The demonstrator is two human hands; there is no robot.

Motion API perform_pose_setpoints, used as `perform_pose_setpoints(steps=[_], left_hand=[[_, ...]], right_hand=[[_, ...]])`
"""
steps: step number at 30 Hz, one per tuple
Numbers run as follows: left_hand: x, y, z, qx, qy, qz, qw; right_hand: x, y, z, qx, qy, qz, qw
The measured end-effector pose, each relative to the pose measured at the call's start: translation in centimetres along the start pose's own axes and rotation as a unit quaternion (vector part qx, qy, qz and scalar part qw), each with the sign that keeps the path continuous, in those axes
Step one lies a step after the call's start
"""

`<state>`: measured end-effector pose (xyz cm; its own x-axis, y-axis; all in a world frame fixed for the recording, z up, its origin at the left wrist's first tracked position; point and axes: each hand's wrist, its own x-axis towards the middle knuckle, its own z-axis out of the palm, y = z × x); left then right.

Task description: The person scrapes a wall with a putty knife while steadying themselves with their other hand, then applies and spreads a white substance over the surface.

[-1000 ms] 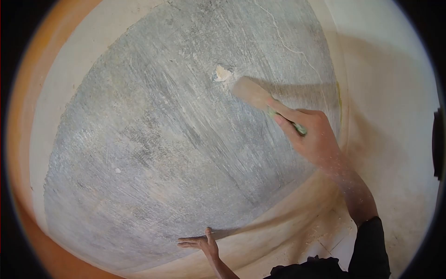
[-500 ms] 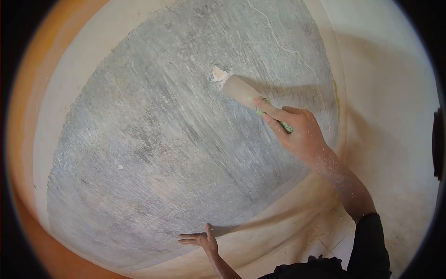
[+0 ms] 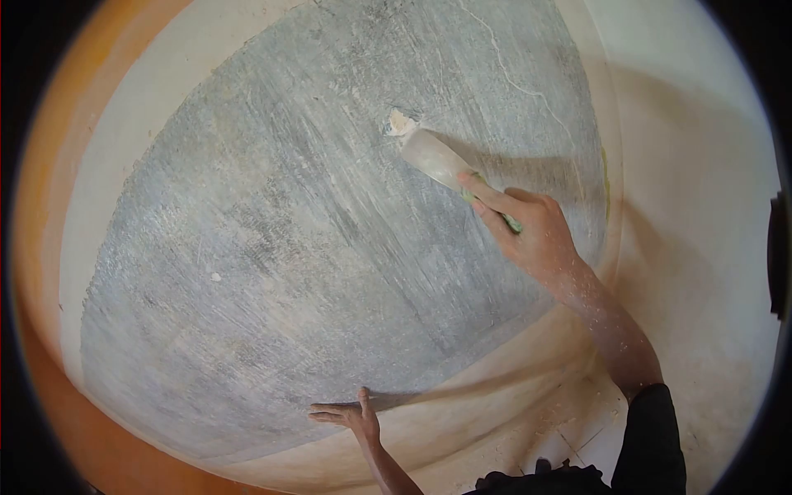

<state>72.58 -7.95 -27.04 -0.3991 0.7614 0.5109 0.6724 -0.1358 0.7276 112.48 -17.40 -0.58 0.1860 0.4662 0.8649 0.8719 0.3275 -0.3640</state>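
Observation:
My right hand (image 3: pixel 536 231) is closed round the green handle of a wide-bladed scraper (image 3: pixel 433 158). The blade's edge lies just below a chipped pale patch (image 3: pixel 402 123) on the grey, rough-scraped wall surface (image 3: pixel 272 223); whether it presses on the wall is hard to tell. Low on the same surface, my left hand (image 3: pixel 353 414) is spread, fingers pointing left and thumb up, holding nothing. It appears to rest against the lower part of the grey area.
A cream band (image 3: pixel 107 157) and an orange strip (image 3: pixel 37 247) border the grey area on the left. A thin pale crack-like line (image 3: pixel 520 88) runs down its upper right. Pale flecks lie on the floor tiles (image 3: pixel 577 437) at lower right.
The view has shifted slightly, so the wall patch sits further right and higher. The scraper remains just below the patch, and both hands hold nearly the same pose.

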Motion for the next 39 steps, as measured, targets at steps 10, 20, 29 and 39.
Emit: perform_pose_setpoints(steps=[10, 20, 29, 39], left_hand=[[-0.4, -0.9, 0.9, 0.015, 0.015, 0.016, 1.000], [0.0, 7.4, -0.3, 0.015, 0.130, 0.148, 0.980], [9.9, 22.8, -3.6, -0.001, 0.219, 0.517, 0.828], [10.9, 24.4, -1.6, 0.049, 0.247, 0.481, 0.840]], right_hand=[[0.8, 0.5, 0.3, 0.001, 0.009, -0.045, 0.999], [1.3, 0.5, 1.2, 0.044, 0.033, -0.045, 0.998], [1.0, 0.0, 2.3, 0.045, 0.050, -0.044, 0.997], [4.1, -5.3, 1.2, 0.047, 0.063, -0.004, 0.997]])
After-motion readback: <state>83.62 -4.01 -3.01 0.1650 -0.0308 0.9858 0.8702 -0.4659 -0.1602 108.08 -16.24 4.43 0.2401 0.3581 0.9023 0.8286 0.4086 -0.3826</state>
